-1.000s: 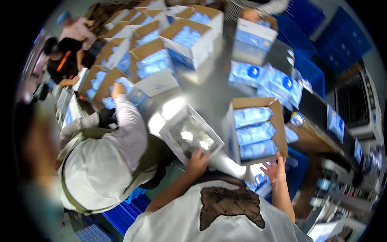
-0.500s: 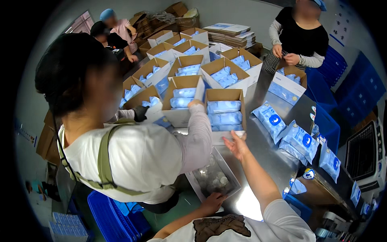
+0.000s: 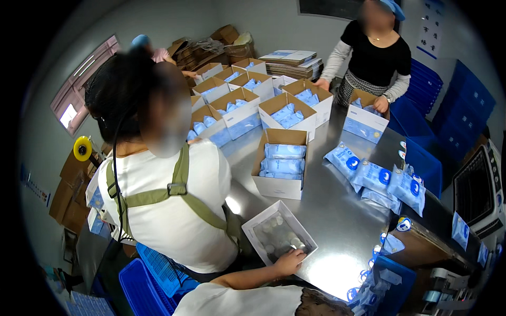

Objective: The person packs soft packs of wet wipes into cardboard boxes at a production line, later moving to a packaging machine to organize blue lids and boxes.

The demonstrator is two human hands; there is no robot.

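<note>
My left hand (image 3: 289, 262) reaches in from the lower edge and grips the near rim of a shallow white box (image 3: 254, 227) on the steel table (image 3: 337, 226). Inside the box lie several small round clear pieces (image 3: 275, 234). Just beyond it stands an open brown-and-white carton (image 3: 278, 188) filled with pale blue packets (image 3: 284, 166). My right hand is out of the picture.
A person in a white top with green apron straps (image 3: 168, 210) leans close at the left. Another person in a black top (image 3: 377, 52) holds a carton (image 3: 363, 124) at the far side. Loose blue packets (image 3: 374, 176) lie right; rows of open cartons (image 3: 242, 100) behind; blue crates (image 3: 448, 116).
The view has swung up and left. My right hand, stretched toward the packet carton half a second ago, has left the picture. My left hand stays on the shallow box.
</note>
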